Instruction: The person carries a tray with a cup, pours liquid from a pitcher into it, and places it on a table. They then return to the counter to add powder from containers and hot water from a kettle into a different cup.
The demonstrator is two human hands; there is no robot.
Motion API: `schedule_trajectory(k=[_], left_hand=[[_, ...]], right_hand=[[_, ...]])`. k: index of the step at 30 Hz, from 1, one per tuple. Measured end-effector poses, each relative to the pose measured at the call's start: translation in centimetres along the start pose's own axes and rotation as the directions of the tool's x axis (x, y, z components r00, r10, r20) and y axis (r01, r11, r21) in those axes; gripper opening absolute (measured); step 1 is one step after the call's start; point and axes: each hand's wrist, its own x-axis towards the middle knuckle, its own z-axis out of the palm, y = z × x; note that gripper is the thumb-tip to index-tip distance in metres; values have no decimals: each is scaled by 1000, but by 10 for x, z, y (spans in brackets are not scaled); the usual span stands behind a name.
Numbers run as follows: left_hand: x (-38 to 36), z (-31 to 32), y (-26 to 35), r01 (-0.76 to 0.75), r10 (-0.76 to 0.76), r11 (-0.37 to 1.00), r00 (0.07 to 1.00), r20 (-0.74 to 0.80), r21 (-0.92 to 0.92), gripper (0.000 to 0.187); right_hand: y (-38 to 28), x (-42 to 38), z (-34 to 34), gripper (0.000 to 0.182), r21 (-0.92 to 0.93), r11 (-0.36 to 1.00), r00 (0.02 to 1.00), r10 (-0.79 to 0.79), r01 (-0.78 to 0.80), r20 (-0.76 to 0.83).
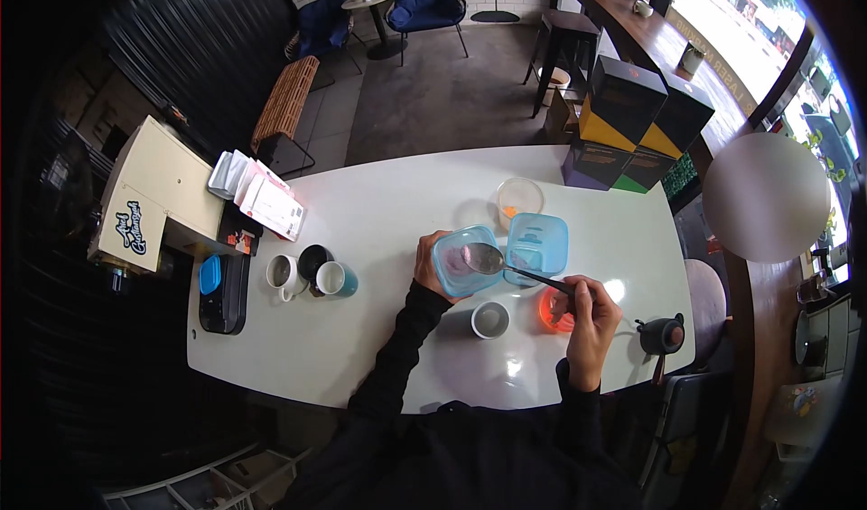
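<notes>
My left hand (430,264) is closed around the side of a light-blue plastic container (454,284) with pinkish contents inside. A spoon (540,278) with a dark handle is gripped in my right hand (591,319), its metal bowl hanging over that container's opening. Just right of it stands a second light-blue container (553,230). Behind them is a clear round tub (521,192) with something orange in it. A white cup (490,320) stands in front of the held container. Partly covered by my right hand, a red-orange container (553,316) sits on the table.
The white table (379,212) carries several cups (330,278) at left, beside a black tray (224,307) and a cream-coloured machine (153,190). Dark boxes (623,108) are stacked at the back right. A small dark pot (662,336) stands near the right edge.
</notes>
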Motion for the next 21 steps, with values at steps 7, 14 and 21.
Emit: schedule_trajectory(k=[7,14,21], left_hand=[[-3,4,-3,41,-42,996,999,-8,-78,85],[-7,12,-10,29,-30,997,999,-16,-74,83],[-22,30,-17,30,-54,982,991,-125,-184,90]], right_hand=[[0,-2,-8,24,82,997,999,-2,6,-45],[-10,2,-25,24,96,993,989,-52,65,-136],[-17,2,-40,25,162,981,984,-83,109,-161]])
